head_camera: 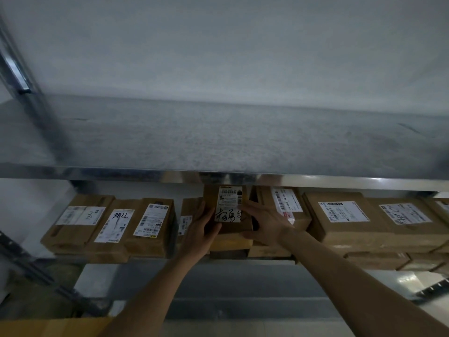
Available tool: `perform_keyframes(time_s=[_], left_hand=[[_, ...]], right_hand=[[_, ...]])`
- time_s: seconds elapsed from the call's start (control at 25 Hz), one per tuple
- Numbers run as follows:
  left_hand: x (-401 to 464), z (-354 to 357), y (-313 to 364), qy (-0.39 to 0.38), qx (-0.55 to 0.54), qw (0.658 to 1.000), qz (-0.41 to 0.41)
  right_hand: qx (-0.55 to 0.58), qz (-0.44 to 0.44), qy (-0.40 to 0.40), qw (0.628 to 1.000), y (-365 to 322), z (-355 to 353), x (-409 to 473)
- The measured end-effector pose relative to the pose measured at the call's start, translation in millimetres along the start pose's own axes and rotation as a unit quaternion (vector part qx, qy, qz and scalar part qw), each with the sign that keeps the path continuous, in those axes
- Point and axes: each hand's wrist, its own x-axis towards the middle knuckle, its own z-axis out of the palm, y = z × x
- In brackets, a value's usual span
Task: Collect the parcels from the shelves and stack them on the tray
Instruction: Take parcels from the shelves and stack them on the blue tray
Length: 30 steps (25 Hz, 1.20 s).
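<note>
Both hands clamp one parcel (230,210) mid-shelf (340,182) at its front edge: left hand (199,229) and right hand (264,224) on opposite sides. Pull straight out, level, clear of neighbours. Tray unseen.

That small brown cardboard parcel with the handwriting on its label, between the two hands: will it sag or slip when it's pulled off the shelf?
The small brown cardboard parcel probably stays stiff: its edges look square. The left hand and right hand span it easily, so it is likely light. Its matte board should give decent grip, though the white label may be slicker.
</note>
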Motion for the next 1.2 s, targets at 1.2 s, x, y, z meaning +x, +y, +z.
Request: perform_keyframes(time_s=[1.2], left_hand=[[-152, -79, 61, 0.131, -0.057, 0.988, -0.055]], right_hand=[[0.071, -0.193, -0.026, 0.978, -94, 14, -36]])
